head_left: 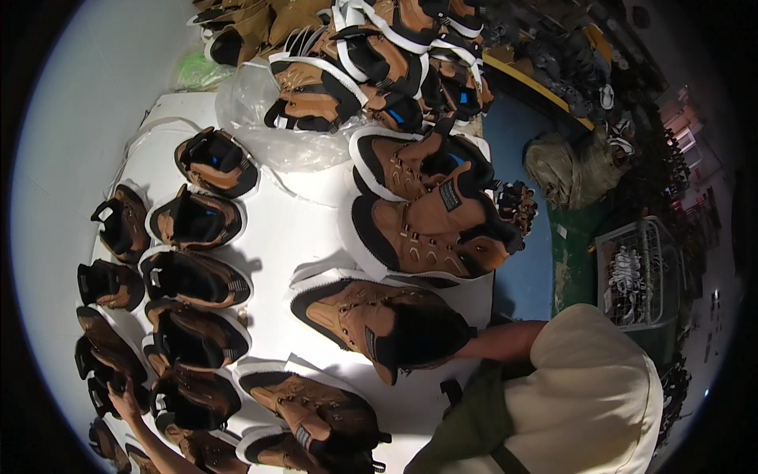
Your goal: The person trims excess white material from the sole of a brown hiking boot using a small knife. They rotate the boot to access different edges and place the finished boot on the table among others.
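Right hand hidden inside the tan suede boot upper with black collar (379, 324) lying mid white bench (276, 229) — grip impossible to judge. Left hand (125, 393), small near the rim, closed on a dark brown boot upper (106, 359) — boot above the fingers.

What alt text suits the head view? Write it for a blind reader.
The person's right forearm reaches into a tan-and-black laced boot on a white table; the left hand touches a dark boot upper. More boots lie piled behind.
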Tool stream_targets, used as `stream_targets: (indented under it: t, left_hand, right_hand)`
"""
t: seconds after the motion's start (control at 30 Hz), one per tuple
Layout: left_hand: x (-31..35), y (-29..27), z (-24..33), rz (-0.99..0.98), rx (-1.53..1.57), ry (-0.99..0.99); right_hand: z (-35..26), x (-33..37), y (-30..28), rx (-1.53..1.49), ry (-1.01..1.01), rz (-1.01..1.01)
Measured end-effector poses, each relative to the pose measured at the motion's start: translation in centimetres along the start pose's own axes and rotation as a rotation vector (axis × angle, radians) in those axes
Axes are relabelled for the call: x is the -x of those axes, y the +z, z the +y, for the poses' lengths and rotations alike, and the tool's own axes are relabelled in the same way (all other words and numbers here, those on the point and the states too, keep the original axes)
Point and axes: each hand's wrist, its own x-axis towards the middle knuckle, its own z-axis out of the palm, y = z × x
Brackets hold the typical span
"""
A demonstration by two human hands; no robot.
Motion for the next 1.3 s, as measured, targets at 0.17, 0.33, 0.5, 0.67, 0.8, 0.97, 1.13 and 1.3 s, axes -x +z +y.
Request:
stream_targets:
  t: [0.17, 0.33, 0.5, 0.67, 0.8, 0.97, 1.13, 1.3]
  left_hand:
    - [2.5, -8.9, 6.3, 0.059, 0.181, 0.058]
    - [12.1, -18.5, 15.4, 0.24, 0.386, -0.009]
    - [29.6, -24.7, 19.8, 0.389, 0.648, 0.014]
    - [50.1, -26.9, 22.8, 0.389, 1.04, -0.08]
    - [65.7, -24.5, 28.3, 0.371, 1.052, -0.11]
    - [77.9, -16.0, 44.1, 0.607, 0.49, -0.66]
    - [78.4, -7.7, 50.0, 0.268, 0.463, -0.675]
    - [79.6, 2.2, 49.4, 0.197, 0.164, -0.581]
  right_hand:
    - [0.6, 0.2, -0.5, 0.004, 0.007, 0.002]
    - [1.9, -0.1, -0.7, -0.003, 0.002, -0.006]
    - [3.3, -0.5, -0.7, -0.035, -0.021, -0.05]
    - [3.8, -1.4, -1.4, -0.061, -0.031, -0.187]
    - [4.0, -0.7, -2.6, -0.212, -0.004, -0.255]
    - [5.5, 1.6, -3.9, -0.056, -0.264, -0.262]
    - [5.0, 1.9, -7.0, 0.007, -0.331, -0.145]
    - [1.4, 2.8, -10.8, -0.345, -0.355, -0.19]
